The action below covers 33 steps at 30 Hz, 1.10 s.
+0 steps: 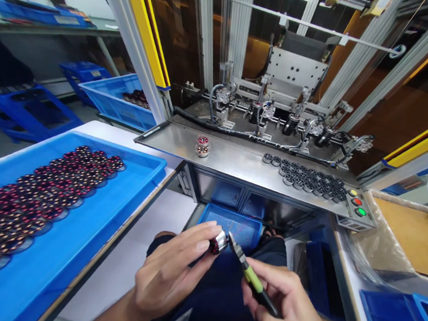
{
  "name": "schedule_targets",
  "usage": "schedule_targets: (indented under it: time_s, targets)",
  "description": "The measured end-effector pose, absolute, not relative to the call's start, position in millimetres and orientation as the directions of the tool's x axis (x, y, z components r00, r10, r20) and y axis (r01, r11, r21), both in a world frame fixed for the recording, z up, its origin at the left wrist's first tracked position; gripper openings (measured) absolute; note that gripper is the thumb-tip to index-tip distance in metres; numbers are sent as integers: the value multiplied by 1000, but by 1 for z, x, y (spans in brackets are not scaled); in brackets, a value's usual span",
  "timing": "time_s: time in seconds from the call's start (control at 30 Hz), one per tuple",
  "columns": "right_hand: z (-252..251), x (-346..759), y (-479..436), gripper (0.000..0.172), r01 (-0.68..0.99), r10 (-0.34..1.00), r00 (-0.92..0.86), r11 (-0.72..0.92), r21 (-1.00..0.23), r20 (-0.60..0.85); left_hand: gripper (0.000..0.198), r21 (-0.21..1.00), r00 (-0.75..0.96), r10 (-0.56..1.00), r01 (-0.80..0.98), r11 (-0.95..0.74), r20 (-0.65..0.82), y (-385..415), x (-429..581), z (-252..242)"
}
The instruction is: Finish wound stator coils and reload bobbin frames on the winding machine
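Bright foreground, soft stretched edges

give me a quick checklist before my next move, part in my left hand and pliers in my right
1. Part secured: ok, the left hand holds the silver-rimmed part between fingers and thumb.
2. Pliers in grip: ok, the right hand holds the pliers by their green-and-black handles.
3. Tips clear of left fingers: ok, they point at the part's side, away from the fingertips.
4. Tips touching the part: cannot tell, they are very close.
5. Plier jaws open: cannot tell, too small to see.
6. Room in the blue tray at left: ok, bare surface shows beside the rows of wound parts.
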State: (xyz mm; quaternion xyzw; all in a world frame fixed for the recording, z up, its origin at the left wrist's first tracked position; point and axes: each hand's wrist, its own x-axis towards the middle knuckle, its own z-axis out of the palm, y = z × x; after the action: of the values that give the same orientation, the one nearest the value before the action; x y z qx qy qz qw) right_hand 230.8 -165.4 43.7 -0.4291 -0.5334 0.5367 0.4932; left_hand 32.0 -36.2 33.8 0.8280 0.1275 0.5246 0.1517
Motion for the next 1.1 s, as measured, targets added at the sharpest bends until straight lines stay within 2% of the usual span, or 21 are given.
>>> schedule_targets:
  time_s: [0.1, 0.27, 0.33, 0.43, 0.5, 0.53, 0.57, 0.63, 0.67, 0.7, 0.73, 0.77, 0.83, 0.93, 1.03, 1.1]
  targets:
    - [43, 235, -164, 75, -69, 998, -66, 14, -998, 18, 82, 321, 441, 329, 96, -942, 835, -37, 31, 28]
    - [35, 239, -161, 71, -40, 998, -60, -4, -999, -2, 53, 190, 466, 285, 242, -952, 837, -36, 26, 24]
    - [33, 240, -159, 69, -14, 999, -48, 4, -1000, 5, 47, 133, 464, 258, 284, -949, 847, -35, 25, 27]
    - [37, 244, -139, 68, 147, 996, -18, 93, -985, 91, 49, 104, 461, 264, 342, -934, 847, -34, 25, 30]
    - [42, 254, -108, 70, 424, 980, 28, 167, -890, 197, 54, 178, 410, 308, 326, -929, 859, -35, 26, 27]
    - [44, 260, -87, 71, 577, 966, 51, 179, -797, 254, 56, 283, 356, 373, 280, -917, 857, -36, 28, 24]
    - [46, 268, -62, 72, 721, 954, 82, 144, -678, 290, 56, 443, 291, 485, 202, -874, 824, -36, 29, 21]
    - [46, 283, -8, 73, 802, 940, 129, 89, -590, 317, 50, 796, 199, 775, -49, -604, 600, -36, 31, 13]
    - [45, 289, 19, 72, 826, 933, 152, 60, -560, 325, 45, 904, 193, 887, -179, -389, 420, -35, 30, 10]
    - [41, 295, 44, 69, 845, 927, 174, 32, -534, 331, 43, 946, 212, 949, -277, -169, 232, -34, 28, 7]
    - [37, 299, 66, 66, 861, 922, 191, 7, -509, 336, 46, 941, 236, 969, -339, 8, 77, -33, 22, 4]
    - [31, 302, 86, 64, 874, 917, 203, -11, -486, 343, 51, 924, 245, 969, -365, 118, -27, -31, 14, 2]
    - [17, 306, 113, 62, 895, 905, 211, -27, -445, 369, 62, 955, 207, 974, -260, 145, -91, -26, -12, 0]
    - [-2, 312, 131, 62, 920, 887, 196, -19, -392, 417, 70, 998, 111, 994, 66, 10, -17, -5, -61, 2]
    - [-13, 315, 135, 59, 941, 879, 162, -1, -338, 448, 68, 958, 47, 998, 284, -42, 30, 49, -104, 2]
    - [-16, 316, 136, 56, 952, 877, 133, 16, -306, 461, 60, 891, 39, 994, 440, -110, 104, 101, -123, -6]
